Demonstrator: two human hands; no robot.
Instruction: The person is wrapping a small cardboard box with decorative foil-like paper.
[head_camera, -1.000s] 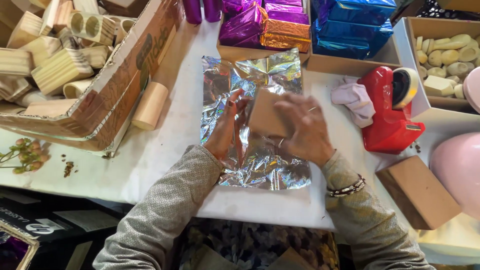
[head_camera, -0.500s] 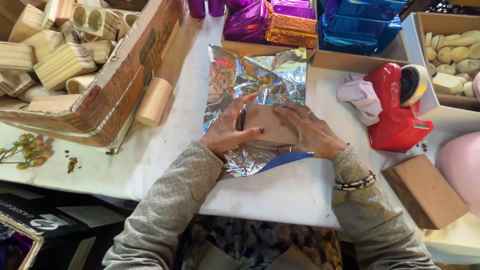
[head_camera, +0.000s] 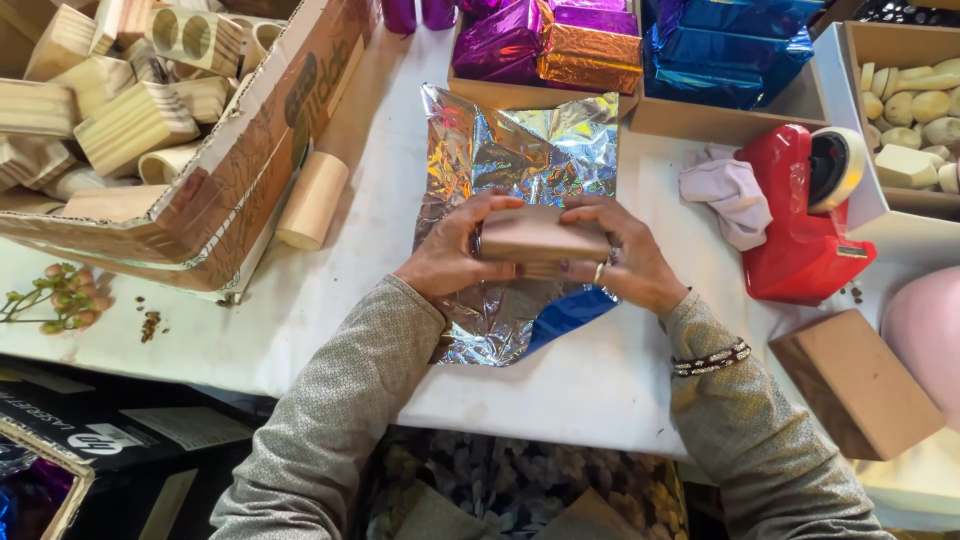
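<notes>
You are holding a small brown box (head_camera: 540, 238) between both hands at the centre of the frame, just above a crinkled sheet of silver foil (head_camera: 520, 160) that is lying on the white table (head_camera: 600, 380). Your left hand (head_camera: 450, 255) is gripping the box's left end, fingers curled over its top edge, and your right hand (head_camera: 625, 260) is clasping the right end, a ring showing on one finger. A corner of the foil below your right hand is turning up and showing its blue underside (head_camera: 570, 312). To the left of centre a pale wooden cylinder (head_camera: 312, 200) is lying beside a big cardboard box (head_camera: 215, 215) that is holding wooden blocks (head_camera: 130, 125) in the upper left. Along the top edge, parcels wrapped in purple (head_camera: 500, 40), orange (head_camera: 590, 58) and blue foil (head_camera: 730, 45) are sitting in a tray. At the right a red tape dispenser (head_camera: 800, 235) is standing next to a crumpled white cloth (head_camera: 725, 195), and another brown box (head_camera: 855, 380) is resting in the lower right.
</notes>
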